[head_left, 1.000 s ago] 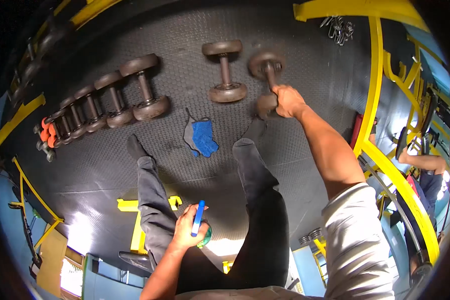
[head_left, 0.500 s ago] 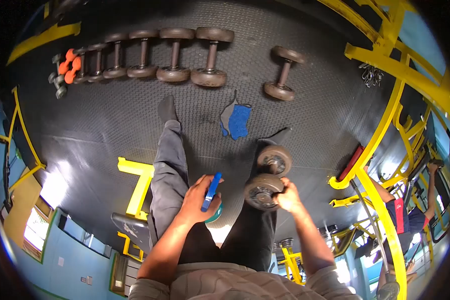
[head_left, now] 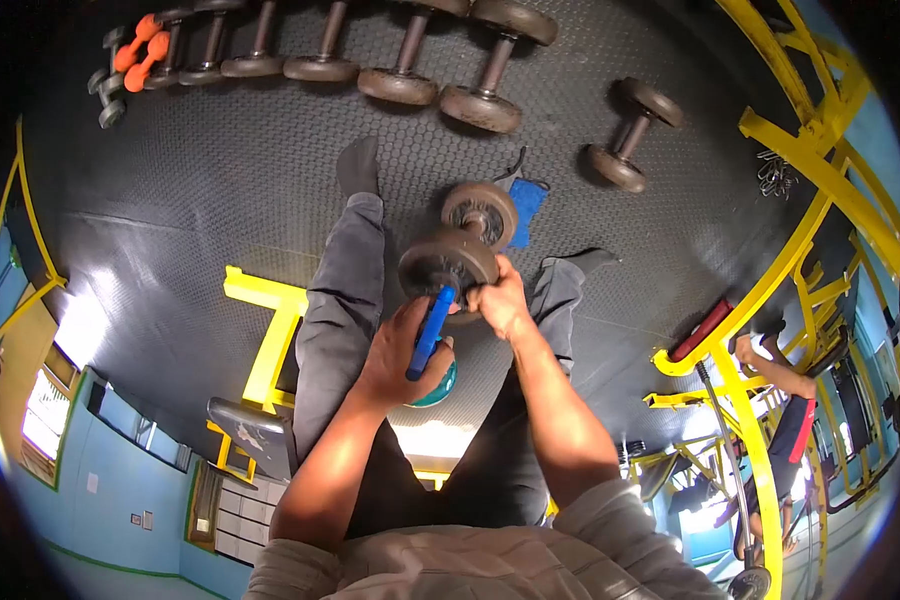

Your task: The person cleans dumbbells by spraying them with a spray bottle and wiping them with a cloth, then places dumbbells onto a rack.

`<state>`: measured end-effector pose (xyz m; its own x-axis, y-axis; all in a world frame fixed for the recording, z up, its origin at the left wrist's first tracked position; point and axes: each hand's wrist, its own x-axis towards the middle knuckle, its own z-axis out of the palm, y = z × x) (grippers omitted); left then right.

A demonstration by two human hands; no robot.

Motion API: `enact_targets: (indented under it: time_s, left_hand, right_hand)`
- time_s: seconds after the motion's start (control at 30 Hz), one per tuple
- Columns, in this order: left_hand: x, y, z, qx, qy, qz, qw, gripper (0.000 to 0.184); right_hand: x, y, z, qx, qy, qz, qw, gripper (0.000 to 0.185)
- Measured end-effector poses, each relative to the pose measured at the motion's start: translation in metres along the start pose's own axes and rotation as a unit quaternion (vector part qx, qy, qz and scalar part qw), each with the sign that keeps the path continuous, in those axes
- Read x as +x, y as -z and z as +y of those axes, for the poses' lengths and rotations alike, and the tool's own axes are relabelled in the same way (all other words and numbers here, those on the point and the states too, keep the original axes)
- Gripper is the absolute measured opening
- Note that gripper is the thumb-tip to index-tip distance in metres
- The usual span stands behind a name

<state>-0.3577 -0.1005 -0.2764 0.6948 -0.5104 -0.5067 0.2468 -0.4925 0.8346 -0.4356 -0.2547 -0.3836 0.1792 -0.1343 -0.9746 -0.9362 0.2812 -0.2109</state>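
Note:
My left hand is wrapped round a spray bottle; its long blue head points at the dumbbell, and part of its teal body shows below my fingers. My right hand grips the near weight of a worn brown dumbbell, which is raised between my legs with its far end tilted away. The blue nozzle overlaps the near weight in view; whether they touch I cannot tell. Behind the dumbbell, a blue cloth with a grey strapped piece lies on the floor, partly hidden.
A row of brown dumbbells runs along the dark mat, with small orange dumbbells at its left end. One more dumbbell lies apart at the right. Yellow frames stand at both sides. Another person is at the far right.
My right hand has brought the dumbbell leftward, from over my right leg to in front of the spray bottle. The view has shifted, and the floor dumbbells now sit higher.

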Motion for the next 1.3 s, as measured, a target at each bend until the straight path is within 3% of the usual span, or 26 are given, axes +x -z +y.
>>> enact_targets:
  time_s: [0.07, 0.23, 0.33, 0.4, 0.53, 0.6, 0.67, 0.77, 0.87, 0.93, 1.0, 1.07, 1.1, 1.13, 1.17, 1.2, 1.27, 1.3]
  left_hand:
    - [-0.005, 0.011, -0.002, -0.043, 0.052, -0.023, 0.997, 0.04]
    - [-0.004, 0.02, -0.016, -0.045, 0.078, -0.013, 0.996, 0.038]
    - [-0.002, 0.012, -0.033, -0.065, 0.094, -0.022, 0.993, 0.038]
    - [0.002, 0.009, -0.033, -0.121, 0.176, -0.05, 0.976, 0.04]
    - [0.007, -0.002, -0.039, -0.134, 0.122, -0.044, 0.982, 0.038]
    - [0.011, -0.003, -0.041, -0.148, 0.136, -0.056, 0.978, 0.038]
    - [0.012, -0.008, -0.048, -0.124, 0.097, -0.011, 0.987, 0.038]
    - [0.013, -0.011, -0.052, -0.131, 0.113, -0.008, 0.985, 0.038]
    - [0.012, -0.018, -0.051, -0.144, 0.119, -0.011, 0.982, 0.038]
    - [0.015, -0.023, -0.05, -0.14, 0.11, -0.011, 0.984, 0.038]
    - [0.015, -0.023, -0.052, -0.157, 0.142, -0.015, 0.977, 0.039]
    - [0.013, -0.025, -0.056, -0.128, 0.11, -0.007, 0.986, 0.04]
    - [0.022, -0.016, -0.041, -0.112, 0.169, -0.051, 0.978, 0.041]
    - [0.027, -0.013, -0.032, -0.095, 0.228, -0.095, 0.964, 0.042]
    - [0.022, -0.015, -0.034, -0.047, 0.225, -0.1, 0.968, 0.042]
    - [0.018, -0.018, -0.04, -0.006, 0.221, -0.104, 0.97, 0.042]
    - [0.017, -0.018, -0.038, -0.002, 0.275, -0.131, 0.953, 0.041]
    - [0.019, -0.02, -0.04, 0.048, 0.216, -0.137, 0.966, 0.04]
  right_hand:
    - [0.026, -0.006, -0.003, 0.015, 0.044, -0.01, 0.999, 0.047]
    - [0.074, -0.012, -0.024, 0.078, 0.023, -0.048, 0.996, 0.049]
    - [0.094, -0.019, -0.03, 0.023, 0.039, -0.012, 0.999, 0.044]
    - [0.097, -0.013, -0.028, 0.037, 0.013, -0.032, 0.999, 0.048]
    - [0.102, 0.01, -0.033, -0.006, 0.0, -0.024, 1.0, 0.058]
    - [0.11, 0.031, -0.034, -0.044, -0.011, -0.049, 0.998, 0.063]
    - [0.128, 0.054, -0.023, -0.001, -0.012, -0.075, 0.997, 0.063]
    - [0.142, 0.078, -0.026, 0.007, -0.032, -0.122, 0.992, 0.064]
    - [0.147, 0.079, -0.031, -0.071, -0.048, -0.175, 0.981, 0.068]
    - [0.147, 0.08, -0.033, -0.1, -0.001, -0.203, 0.974, 0.077]
    - [0.14, 0.099, -0.027, -0.042, 0.049, -0.227, 0.972, 0.08]
    - [0.151, 0.132, -0.003, 0.229, -0.07, -0.298, 0.924, 0.081]
    - [0.161, 0.147, 0.017, 0.247, -0.083, -0.255, 0.931, 0.082]
    - [0.17, 0.155, 0.038, 0.202, -0.089, -0.144, 0.965, 0.083]
    - [0.176, 0.149, 0.055, 0.092, -0.081, -0.041, 0.992, 0.084]
    - [0.184, 0.138, 0.071, -0.027, -0.074, 0.065, 0.995, 0.085]
    - [0.236, 0.123, 0.142, -0.133, 0.039, 0.122, 0.983, 0.103]
    - [0.229, 0.102, 0.119, -0.24, 0.037, 0.187, 0.952, 0.091]
